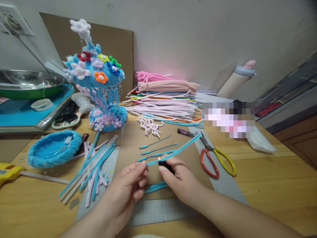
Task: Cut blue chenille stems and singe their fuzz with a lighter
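My left hand [132, 185] pinches one end of a light blue pipe cleaner [184, 145] between thumb and fingers. My right hand [182, 178] is closed on a small black trimmer [166, 165] whose pale tip touches the pipe cleaner close to my left fingertips. The rest of the pipe cleaner stretches up to the right. Behind my hands, on brown cardboard, lie several blue pieces [151, 151], some with thin bare-looking stretches. More blue pipe cleaners [156, 187] lie between my wrists, partly hidden by my right hand.
Red-and-yellow-handled pliers [210, 158] and a black marker [186, 133] lie right. A flower-covered blue jellyfish-like model [95, 72] stands back left, near a blue fuzzy ring-shaped piece [54, 148], cut strips [91, 172] and a yellow glue gun [11, 172]. Pipe cleaner bundles [165, 87] are stacked behind.
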Demonstrator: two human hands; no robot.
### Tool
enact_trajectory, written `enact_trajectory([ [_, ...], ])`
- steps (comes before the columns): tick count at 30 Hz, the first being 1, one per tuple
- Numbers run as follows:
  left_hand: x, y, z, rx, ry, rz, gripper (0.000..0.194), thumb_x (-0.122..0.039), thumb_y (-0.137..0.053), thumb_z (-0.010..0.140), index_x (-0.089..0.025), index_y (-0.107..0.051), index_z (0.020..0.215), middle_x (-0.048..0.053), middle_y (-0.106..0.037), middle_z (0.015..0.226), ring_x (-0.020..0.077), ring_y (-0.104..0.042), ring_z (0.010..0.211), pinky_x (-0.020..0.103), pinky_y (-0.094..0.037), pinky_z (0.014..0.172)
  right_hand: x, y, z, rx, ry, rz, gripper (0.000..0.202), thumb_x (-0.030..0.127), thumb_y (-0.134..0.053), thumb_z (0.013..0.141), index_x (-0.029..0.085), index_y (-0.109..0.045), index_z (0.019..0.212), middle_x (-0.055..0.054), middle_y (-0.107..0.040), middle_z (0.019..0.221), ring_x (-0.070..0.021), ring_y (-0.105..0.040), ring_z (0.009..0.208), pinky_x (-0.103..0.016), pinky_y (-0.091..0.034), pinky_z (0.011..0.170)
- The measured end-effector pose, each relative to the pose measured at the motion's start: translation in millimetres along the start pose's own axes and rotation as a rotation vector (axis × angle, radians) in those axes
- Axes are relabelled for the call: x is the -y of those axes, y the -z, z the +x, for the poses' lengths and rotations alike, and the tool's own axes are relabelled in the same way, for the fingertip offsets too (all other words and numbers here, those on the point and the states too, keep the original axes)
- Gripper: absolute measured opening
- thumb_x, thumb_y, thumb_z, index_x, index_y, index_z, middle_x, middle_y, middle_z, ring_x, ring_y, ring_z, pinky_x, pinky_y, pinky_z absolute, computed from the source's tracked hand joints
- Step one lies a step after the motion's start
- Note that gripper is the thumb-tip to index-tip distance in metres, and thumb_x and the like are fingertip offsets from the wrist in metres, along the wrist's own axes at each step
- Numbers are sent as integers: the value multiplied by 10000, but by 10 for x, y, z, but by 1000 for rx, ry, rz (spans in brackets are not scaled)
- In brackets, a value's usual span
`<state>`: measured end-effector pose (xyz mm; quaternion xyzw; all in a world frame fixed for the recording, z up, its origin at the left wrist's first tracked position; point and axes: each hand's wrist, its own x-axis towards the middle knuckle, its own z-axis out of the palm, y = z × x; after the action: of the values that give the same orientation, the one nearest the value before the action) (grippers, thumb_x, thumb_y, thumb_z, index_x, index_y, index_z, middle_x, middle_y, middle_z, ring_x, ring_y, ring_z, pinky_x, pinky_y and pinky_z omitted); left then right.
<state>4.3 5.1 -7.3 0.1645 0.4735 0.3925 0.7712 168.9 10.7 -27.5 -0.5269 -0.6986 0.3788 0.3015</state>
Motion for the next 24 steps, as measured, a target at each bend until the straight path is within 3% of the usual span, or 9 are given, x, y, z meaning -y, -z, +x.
enact_trajectory([
  [14,-16,-9,-10,-24,9,-6,235,-309,-683,718,-127,-554,643,-26,-431,636,45,-325,514,132,-187,368,31,32,-14,36,5,1,123,265,-463,848,197,-500,753,8,-527,710,-142,-491,671,-250,-376,609],
  [24,-13,-5,-11,-10,4,3,222,-300,-650,753,-125,-561,650,-24,-433,629,46,-323,511,127,-200,362,25,43,-8,21,29,2,120,246,-468,843,201,-489,735,6,-528,732,-141,-493,689,-252,-375,624],
])
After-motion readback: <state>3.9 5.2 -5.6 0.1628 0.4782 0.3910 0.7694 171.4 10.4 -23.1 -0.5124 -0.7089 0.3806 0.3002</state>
